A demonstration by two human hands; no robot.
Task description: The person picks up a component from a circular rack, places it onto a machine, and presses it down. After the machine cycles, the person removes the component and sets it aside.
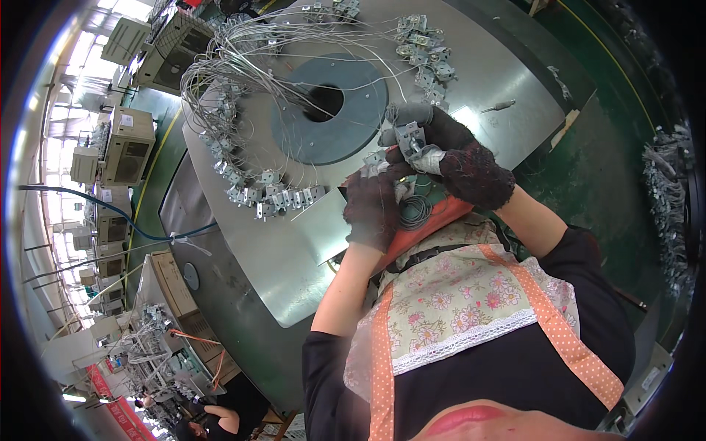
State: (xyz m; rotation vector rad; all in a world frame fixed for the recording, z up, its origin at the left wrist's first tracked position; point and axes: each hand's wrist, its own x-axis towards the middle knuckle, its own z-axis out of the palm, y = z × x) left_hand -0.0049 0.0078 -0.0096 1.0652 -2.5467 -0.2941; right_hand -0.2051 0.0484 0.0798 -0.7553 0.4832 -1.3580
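Observation:
Both hands wear dark knit gloves and meet above the near rim of a round grey metal worktable [294, 257]. My right hand [456, 158] grips a small grey metal bracket part [410, 140] with a thin wire running from it. My left hand [373, 202] pinches the lower end of the same part and its wire from below. A small coil of grey wire [416, 209] lies under the hands on an orange surface. A floral apron with orange dotted straps [456, 309] covers my chest.
Several similar wired metal parts [265, 195] line the table's left edge, and more sit at the top right [426, 55]. A tangle of grey wires [243, 59] runs toward the dark centre hole [323, 103]. Boxy beige units [125, 147] stand to the left; another person works at a bench [213, 419].

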